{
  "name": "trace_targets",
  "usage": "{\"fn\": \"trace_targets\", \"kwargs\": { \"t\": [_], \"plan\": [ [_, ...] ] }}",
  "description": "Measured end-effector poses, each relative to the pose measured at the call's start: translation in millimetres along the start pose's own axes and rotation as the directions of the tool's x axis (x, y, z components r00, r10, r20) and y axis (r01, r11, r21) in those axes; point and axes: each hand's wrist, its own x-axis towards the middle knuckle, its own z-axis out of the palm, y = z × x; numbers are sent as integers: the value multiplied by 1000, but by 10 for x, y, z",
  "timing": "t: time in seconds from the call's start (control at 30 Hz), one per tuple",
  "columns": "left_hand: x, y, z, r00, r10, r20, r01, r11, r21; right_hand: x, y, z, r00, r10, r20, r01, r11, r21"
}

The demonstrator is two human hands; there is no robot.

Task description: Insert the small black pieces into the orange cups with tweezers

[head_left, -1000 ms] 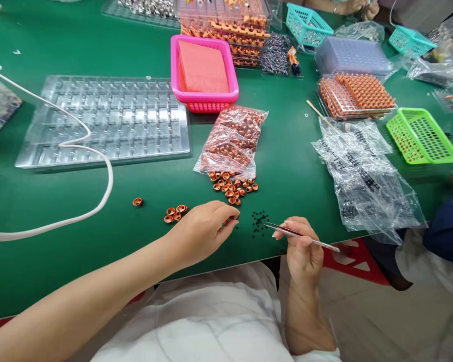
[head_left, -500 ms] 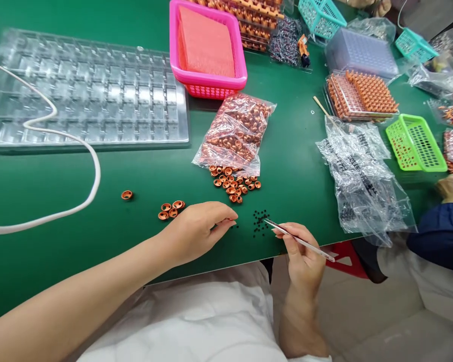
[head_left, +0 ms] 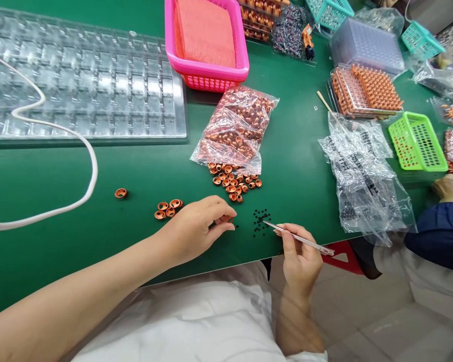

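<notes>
My left hand (head_left: 200, 223) rests low over the green table, its thumb and fingers around a small orange ring (head_left: 229, 219), mostly hidden by the fingers. My right hand (head_left: 302, 254) grips white tweezers (head_left: 305, 241), whose tip touches the scattered tiny black pieces (head_left: 261, 221) between the hands. Left of my left hand lie several orange rings (head_left: 170, 212), with a single ring (head_left: 121, 193) farther left. Beyond my hands, more loose orange rings (head_left: 232, 189) spill from a clear bag (head_left: 237, 125) full of them.
A clear compartmented tray (head_left: 83, 85) and a white cable (head_left: 92, 166) are at the left. Behind the bag stands a pink basket (head_left: 211, 73). Crumpled plastic bags (head_left: 366, 186) and a green basket (head_left: 419, 146) lie at the right, near another person's hand (head_left: 452, 188).
The fingers of my left hand have parted slightly, showing more of the ring. My right hand has tilted the tweezers flatter, their tip still among the black pieces. The view has shifted slightly.
</notes>
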Motion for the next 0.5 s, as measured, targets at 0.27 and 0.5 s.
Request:
{"fn": "trace_targets", "kwargs": {
  "t": [0.27,0.5],
  "plan": [
    [-26,-8,-7,997,-66,28,66,998,9,-4,8,3,999,-31,-17,31,999,17],
    [-12,-9,2,995,-90,34,90,996,16,-8,15,3,999,-50,-7,50,999,-11]
  ]
}}
